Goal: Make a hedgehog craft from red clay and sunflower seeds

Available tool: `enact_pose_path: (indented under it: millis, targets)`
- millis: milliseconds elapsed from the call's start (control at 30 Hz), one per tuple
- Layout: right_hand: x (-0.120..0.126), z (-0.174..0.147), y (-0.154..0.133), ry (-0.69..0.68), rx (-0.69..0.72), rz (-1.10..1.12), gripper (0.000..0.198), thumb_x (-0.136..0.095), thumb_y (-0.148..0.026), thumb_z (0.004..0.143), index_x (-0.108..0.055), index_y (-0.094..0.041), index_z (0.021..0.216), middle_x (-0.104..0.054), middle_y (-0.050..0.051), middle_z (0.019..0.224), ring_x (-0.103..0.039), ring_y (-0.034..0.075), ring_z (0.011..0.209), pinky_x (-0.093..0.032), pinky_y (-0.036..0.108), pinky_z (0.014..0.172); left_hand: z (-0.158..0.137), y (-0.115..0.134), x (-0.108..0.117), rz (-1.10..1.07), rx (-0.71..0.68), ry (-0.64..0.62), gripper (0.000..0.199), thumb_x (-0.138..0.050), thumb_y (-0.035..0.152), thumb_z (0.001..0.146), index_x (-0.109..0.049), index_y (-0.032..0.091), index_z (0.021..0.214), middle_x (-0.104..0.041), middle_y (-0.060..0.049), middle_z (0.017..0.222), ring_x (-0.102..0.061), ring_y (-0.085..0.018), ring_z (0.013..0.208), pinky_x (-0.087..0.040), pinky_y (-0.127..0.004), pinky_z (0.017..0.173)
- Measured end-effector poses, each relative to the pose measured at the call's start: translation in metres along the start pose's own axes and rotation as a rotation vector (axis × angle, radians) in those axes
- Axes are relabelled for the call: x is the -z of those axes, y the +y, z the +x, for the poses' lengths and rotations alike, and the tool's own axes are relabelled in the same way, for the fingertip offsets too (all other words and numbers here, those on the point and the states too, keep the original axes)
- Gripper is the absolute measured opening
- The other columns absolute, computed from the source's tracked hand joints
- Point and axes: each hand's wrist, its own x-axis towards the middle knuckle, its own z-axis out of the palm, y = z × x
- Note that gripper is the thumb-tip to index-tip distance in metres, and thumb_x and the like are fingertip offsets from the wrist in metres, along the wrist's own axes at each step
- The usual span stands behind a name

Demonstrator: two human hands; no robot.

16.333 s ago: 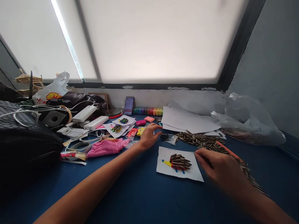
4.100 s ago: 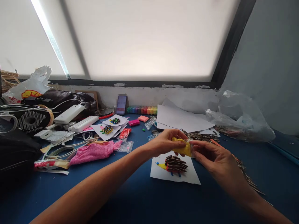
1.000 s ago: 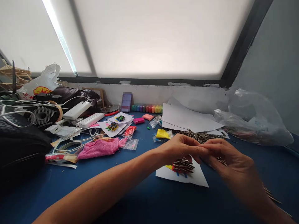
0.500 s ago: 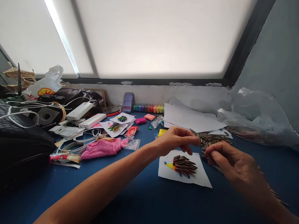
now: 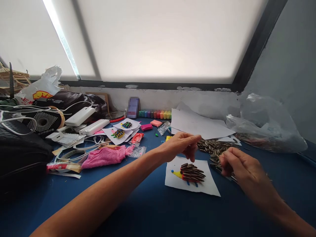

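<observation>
A hedgehog figure (image 5: 191, 173) with a yellow snout, blue feet and a back of striped sunflower seeds lies on a white paper sheet (image 5: 209, 188). Above its far edge hovers my left hand (image 5: 185, 144), index finger and thumb pressed together and the others curled. To the right, near the loose pile of sunflower seeds (image 5: 214, 147), my right hand (image 5: 240, 166) is closed with fingers bent inward. Whatever either hand may pinch is hidden or too small to make out. Neither hand touches the figure.
Two smaller seed hedgehogs (image 5: 118, 133) on paper lie left of centre, beside a pink cloth (image 5: 105, 157). Coloured clay packs (image 5: 155, 114) line the wall. Blank paper sheets (image 5: 197, 123) and a plastic bag (image 5: 269, 131) are at the back right. Power banks (image 5: 95, 127) and cables crowd the left.
My left hand's fingers have drawn together and turned downward a little. My right hand has curled more tightly, its fingers tipping down. The whole view has shifted slightly.
</observation>
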Motion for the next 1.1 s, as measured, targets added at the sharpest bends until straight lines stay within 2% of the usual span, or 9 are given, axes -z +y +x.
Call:
enact_pose_path:
  millis: [100, 233, 367, 500, 700, 900, 967, 1100]
  targets:
    - [0.0, 0.002, 0.004, -0.027, -0.026, -0.005, 0.051, -0.045, -0.061, 0.085, -0.053, -0.022, 0.054, -0.053, 0.0, 0.05, -0.053, 0.015, 0.046, -0.048, 0.028, 0.045, 0.002, -0.003, 0.0, 0.011, -0.004, -0.028, 0.038, -0.069, 0.049, 0.076, -0.056, 0.014, 0.077, -0.058, 0.002, 0.068, -0.057, -0.006, 0.054, -0.037, -0.021, 0.053]
    - [-0.003, 0.001, 0.002, 0.025, -0.026, 0.06, 0.037, -0.064, -0.057, 0.074, -0.065, -0.021, 0.08, -0.064, 0.001, 0.063, -0.06, 0.017, 0.054, -0.052, 0.028, 0.05, 0.003, -0.008, 0.0, 0.032, -0.011, -0.065, 0.04, -0.067, 0.052, 0.077, -0.063, 0.012, 0.081, -0.064, -0.003, 0.081, -0.057, -0.005, 0.051, -0.034, -0.02, 0.049]
    - [-0.004, -0.004, -0.008, 0.012, 0.051, 0.081, 0.033, -0.061, -0.054, 0.079, -0.064, -0.021, 0.07, -0.063, 0.001, 0.061, -0.061, 0.016, 0.056, -0.053, 0.027, 0.054, 0.003, -0.01, -0.004, 0.037, 0.012, -0.082, 0.046, -0.068, 0.057, 0.073, -0.061, 0.012, 0.071, -0.061, 0.0, 0.068, -0.056, -0.006, 0.05, -0.035, -0.02, 0.048]
    - [-0.005, -0.006, -0.013, -0.05, 0.045, 0.1, 0.029, -0.068, -0.05, 0.074, -0.065, -0.023, 0.08, -0.071, 0.002, 0.074, -0.069, 0.02, 0.069, -0.055, 0.027, 0.061, 0.0, -0.008, -0.008, 0.053, 0.019, -0.133, 0.048, -0.067, 0.06, 0.072, -0.064, 0.012, 0.073, -0.062, 0.0, 0.068, -0.054, -0.006, 0.049, -0.036, -0.02, 0.048]
    - [-0.005, -0.006, -0.009, -0.094, 0.023, 0.045, 0.034, -0.067, -0.054, 0.075, -0.065, -0.022, 0.084, -0.072, 0.003, 0.077, -0.068, 0.02, 0.069, -0.055, 0.027, 0.058, -0.004, -0.006, -0.009, 0.183, 0.045, -0.214, 0.056, -0.056, 0.065, 0.079, -0.069, 0.011, 0.087, -0.059, -0.001, 0.053, -0.049, -0.007, 0.044, -0.031, -0.02, 0.044]
    - [-0.005, -0.009, -0.013, -0.097, 0.019, 0.085, 0.036, -0.066, -0.055, 0.076, -0.064, -0.022, 0.088, -0.069, 0.003, 0.074, -0.067, 0.021, 0.069, -0.054, 0.029, 0.058, -0.007, -0.003, -0.015, 0.236, 0.107, -0.335, 0.071, -0.032, 0.069, 0.088, -0.07, 0.009, 0.095, -0.064, -0.006, 0.059, -0.055, -0.011, 0.05, -0.041, -0.022, 0.049]
    - [-0.004, -0.009, -0.013, -0.099, -0.001, 0.125, 0.036, -0.065, -0.055, 0.077, -0.064, -0.022, 0.091, -0.07, 0.004, 0.078, -0.068, 0.022, 0.072, -0.055, 0.03, 0.06, -0.007, 0.0, -0.015, 0.243, 0.084, -0.332, 0.071, -0.029, 0.066, 0.091, -0.07, 0.009, 0.1, -0.067, -0.008, 0.064, -0.058, -0.012, 0.053, -0.041, -0.022, 0.05]
    - [-0.005, -0.008, -0.012, -0.071, 0.008, 0.12, 0.036, -0.067, -0.055, 0.075, -0.065, -0.024, 0.093, -0.071, 0.004, 0.085, -0.069, 0.023, 0.078, -0.057, 0.033, 0.067, -0.008, 0.006, -0.012, 0.212, 0.006, -0.242, 0.062, -0.031, 0.057, 0.095, -0.068, 0.009, 0.107, -0.07, -0.009, 0.075, -0.058, -0.01, 0.055, -0.041, -0.022, 0.054]
